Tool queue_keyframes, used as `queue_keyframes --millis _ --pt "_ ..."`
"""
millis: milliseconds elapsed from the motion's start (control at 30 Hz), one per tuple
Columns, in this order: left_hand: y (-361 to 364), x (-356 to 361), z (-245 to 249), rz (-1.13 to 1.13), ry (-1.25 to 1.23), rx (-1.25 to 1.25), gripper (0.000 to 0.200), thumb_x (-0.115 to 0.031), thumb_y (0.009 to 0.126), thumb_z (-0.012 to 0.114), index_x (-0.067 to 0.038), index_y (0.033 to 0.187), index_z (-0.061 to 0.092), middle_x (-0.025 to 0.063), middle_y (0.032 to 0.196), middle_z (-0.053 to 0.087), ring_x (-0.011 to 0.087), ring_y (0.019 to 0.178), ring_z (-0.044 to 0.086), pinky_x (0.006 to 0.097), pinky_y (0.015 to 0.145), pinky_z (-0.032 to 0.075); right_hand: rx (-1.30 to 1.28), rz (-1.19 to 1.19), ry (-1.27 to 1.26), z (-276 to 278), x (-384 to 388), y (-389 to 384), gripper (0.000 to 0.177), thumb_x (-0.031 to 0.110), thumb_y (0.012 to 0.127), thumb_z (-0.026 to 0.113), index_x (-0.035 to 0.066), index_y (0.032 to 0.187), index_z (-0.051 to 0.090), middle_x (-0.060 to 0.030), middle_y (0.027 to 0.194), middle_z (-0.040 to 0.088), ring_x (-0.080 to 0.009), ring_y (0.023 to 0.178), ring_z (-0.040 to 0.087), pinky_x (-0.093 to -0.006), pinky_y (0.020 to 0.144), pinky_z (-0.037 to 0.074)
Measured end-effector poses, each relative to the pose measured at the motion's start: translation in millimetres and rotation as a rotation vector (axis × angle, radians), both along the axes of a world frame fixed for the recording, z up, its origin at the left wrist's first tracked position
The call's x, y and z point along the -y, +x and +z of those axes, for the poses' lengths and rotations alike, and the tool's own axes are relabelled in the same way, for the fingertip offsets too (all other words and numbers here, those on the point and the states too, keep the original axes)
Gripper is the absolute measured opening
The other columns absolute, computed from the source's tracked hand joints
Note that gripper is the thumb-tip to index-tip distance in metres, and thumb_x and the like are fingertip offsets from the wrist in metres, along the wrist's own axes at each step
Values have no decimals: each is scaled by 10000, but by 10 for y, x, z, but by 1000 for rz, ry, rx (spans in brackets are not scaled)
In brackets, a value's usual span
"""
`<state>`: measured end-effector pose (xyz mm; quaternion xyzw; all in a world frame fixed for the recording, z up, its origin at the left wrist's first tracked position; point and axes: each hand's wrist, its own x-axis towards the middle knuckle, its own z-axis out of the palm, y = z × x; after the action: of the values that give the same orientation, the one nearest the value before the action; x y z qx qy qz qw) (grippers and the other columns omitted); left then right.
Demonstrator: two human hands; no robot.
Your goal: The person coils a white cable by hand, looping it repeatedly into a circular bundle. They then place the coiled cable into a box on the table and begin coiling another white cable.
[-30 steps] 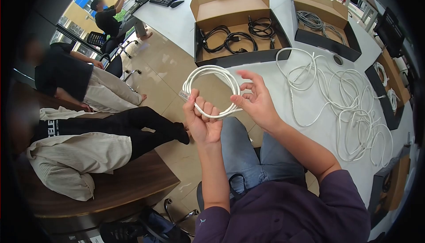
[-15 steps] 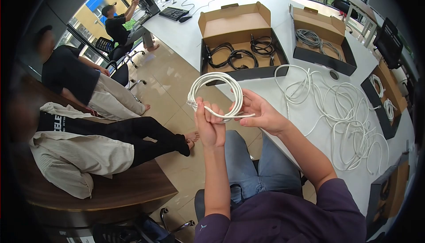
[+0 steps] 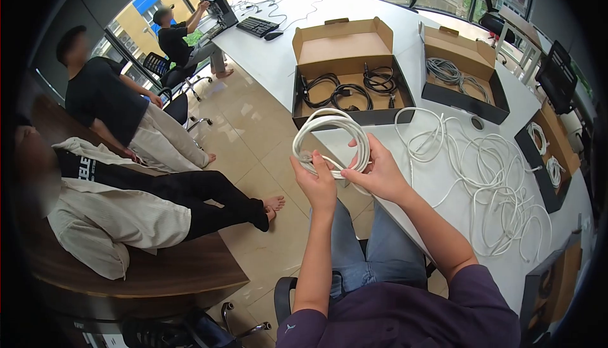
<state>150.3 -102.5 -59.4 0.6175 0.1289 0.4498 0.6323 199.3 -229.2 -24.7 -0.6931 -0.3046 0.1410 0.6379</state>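
Observation:
A coiled white network cable point(image 3: 362, 134) is held up in front of me, over the table edge, with its loops stacked into a ring. My left hand point(image 3: 318, 182) is closed around the lower left of the coil, where a clear plug shows by the thumb. On the lower right side, my right hand point(image 3: 385, 176) pinches the strands between thumb and fingers. A loose end hangs below the right hand. To the right, a tangle of white cables point(image 3: 493, 186) lies spread across the white table point(image 3: 437, 212).
An open box point(image 3: 345, 47) with black cables stands beyond my hands. Beside it is a box point(image 3: 459, 47) of grey cables, and further right a box point(image 3: 548, 189) with white coils. A keyboard point(image 3: 256, 26) lies farther back. Several people are on the left.
The coil has shifted right and slightly down in view. My right hand has closed from a loose, spread pose onto the strands, and my left fingers have changed their hold.

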Motion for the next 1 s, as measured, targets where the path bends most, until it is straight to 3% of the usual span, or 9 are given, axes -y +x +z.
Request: queue_keyframes --millis 233,333,433,533,600,700,800,900,1000 --pt "-45 107 -166 110 254 -130 105 -91 960 504 -4 959 446 44 656 515 89 547 504 247 489 384 63 -253 -112 -169 -37 32 431 177 720 764 23 1010 486 -53 648 558 -124 621 585 -286 575 463" --pt "-58 165 -232 101 363 -125 128 -107 955 522 1 941 456 50 653 521 94 546 506 253 490 385 87 -292 -152 -210 -7 101 418 183 709 776 -3 970 507 -122 653 596 -193 604 620 -317 560 472" --pt "-54 223 -165 80 411 -87 161 -131 949 540 12 925 469 60 654 526 107 549 511 270 495 388 -23 -252 -177 -259 14 157 384 177 695 799 9 924 541 -60 620 557 -132 547 547 -282 503 422" --pt "-110 293 -51 81 484 -84 176 -139 940 548 22 911 484 71 656 528 129 560 512 294 513 396 -377 -100 -68 -290 19 190 342 157 687 810 29 892 568 14 599 495 -67 513 449 -240 461 351" --pt "-109 308 -12 78 482 -88 178 -138 931 551 28 902 493 84 674 527 150 591 513 314 552 412 -390 -95 -41 -285 17 180 313 144 691 807 37 874 577 40 595 469 -45 508 416 -227 451 319" --pt "-100 215 7 212 683 -163 160 -122 916 551 29 905 500 118 770 532 169 673 514 327 629 427 -346 -144 27 -266 22 151 265 115 694 777 42 857 582 54 579 450 -32 498 396 -223 447 306" --pt "-69 166 -60 150 559 -186 166 -122 905 556 31 947 509 121 870 517 192 744 512 342 687 433 -252 -185 51 -263 31 167 216 82 690 726 50 849 585 59 563 440 -31 496 392 -228 450 309" --pt "7 128 19 112 539 -29 172 -111 910 554 24 1006 507 89 918 511 165 766 516 311 683 435 -247 -184 66 -226 51 173 181 66 683 683 58 838 589 59 554 444 -33 498 397 -231 459 322" --pt "-12 164 100 -285 83 18 180 -100 914 554 6 1048 497 51 922 500 131 772 507 276 683 430 -188 -217 56 -174 98 176 156 79 690 673 60 822 591 50 555 465 -40 500 413 -235 473 345"
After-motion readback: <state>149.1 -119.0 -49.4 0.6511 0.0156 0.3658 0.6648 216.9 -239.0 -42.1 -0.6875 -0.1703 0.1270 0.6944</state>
